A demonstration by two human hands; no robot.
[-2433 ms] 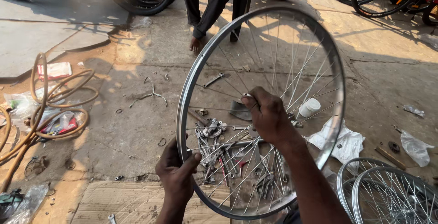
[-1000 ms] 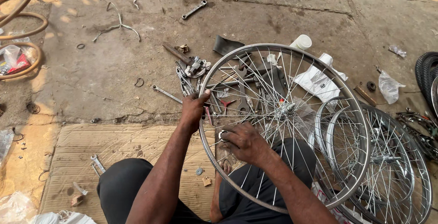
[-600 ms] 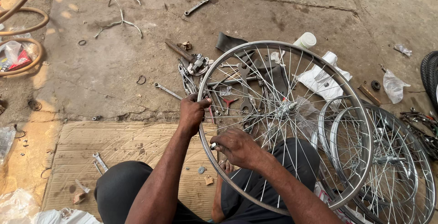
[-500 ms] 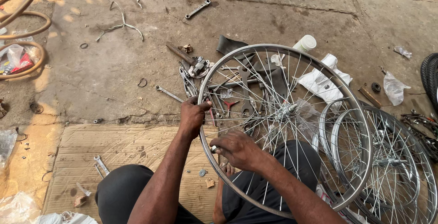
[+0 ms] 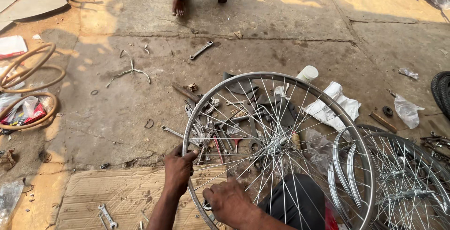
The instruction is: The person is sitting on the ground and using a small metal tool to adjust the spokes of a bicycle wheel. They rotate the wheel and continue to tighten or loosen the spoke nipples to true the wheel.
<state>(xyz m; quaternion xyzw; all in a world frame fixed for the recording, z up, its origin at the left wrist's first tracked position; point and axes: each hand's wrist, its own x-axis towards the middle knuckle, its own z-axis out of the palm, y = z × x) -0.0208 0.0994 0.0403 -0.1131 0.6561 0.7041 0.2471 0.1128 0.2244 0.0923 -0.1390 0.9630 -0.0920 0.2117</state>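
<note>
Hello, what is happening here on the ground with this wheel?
A person sitting on the ground holds a spoked bicycle wheel tilted over the lap. The left hand grips the rim on its near-left side, and the right hand is at the lower rim, seemingly pinching something small. A heap of wrenches and tools lies on the concrete behind the wheel, more wheels lie to the right, and flattened cardboard is under the arms. Another person's foot shows at the top.

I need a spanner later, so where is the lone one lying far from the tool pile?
In the head view, the lone spanner lies on the concrete at upper centre, beyond the spoked wheel, near a person's bare foot.
</note>
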